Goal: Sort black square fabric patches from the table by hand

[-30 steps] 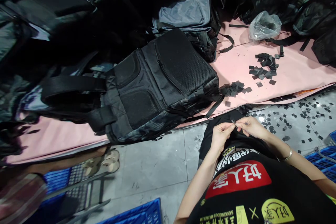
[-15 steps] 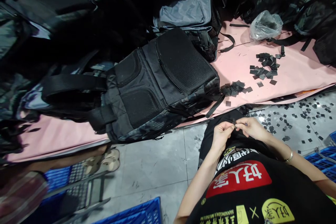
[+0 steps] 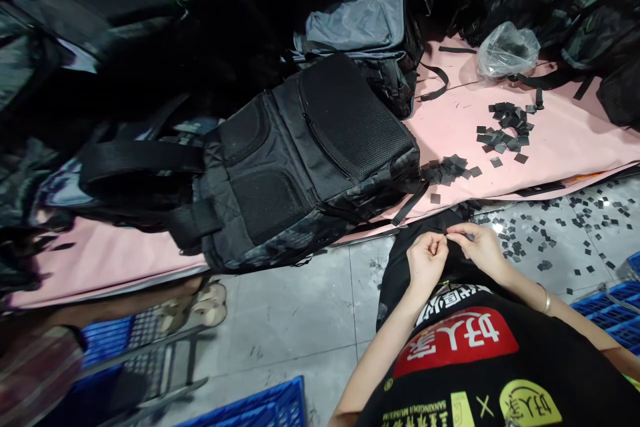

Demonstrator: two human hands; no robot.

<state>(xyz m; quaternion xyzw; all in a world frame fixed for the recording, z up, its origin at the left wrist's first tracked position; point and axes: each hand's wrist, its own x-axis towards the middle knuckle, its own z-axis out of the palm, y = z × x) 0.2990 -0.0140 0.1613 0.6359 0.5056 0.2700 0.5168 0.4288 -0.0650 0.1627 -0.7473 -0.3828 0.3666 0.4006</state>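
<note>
My left hand [image 3: 426,260] and my right hand [image 3: 477,245] meet in front of my black shirt, just below the edge of the pink table [image 3: 560,140]. Both pinch a small dark piece [image 3: 447,232] between their fingertips; it is too small to name. A black camouflage backpack [image 3: 300,160] lies on its back on the pink table, up and left of my hands. Small black squares [image 3: 503,132] lie scattered on the table to the right, with a second heap [image 3: 447,169] near the backpack's corner.
More backpacks [image 3: 360,27] pile up at the back. A clear plastic bag [image 3: 507,50] sits at the far right of the table. Black squares litter the grey tiled floor [image 3: 550,233]. Blue crates [image 3: 260,407] stand on the floor, and another person's sandalled foot [image 3: 200,303] shows at the left.
My left hand has drawn back slightly towards my body, and both hands have shifted a little to the right. The pinch between the fingertips holds.
</note>
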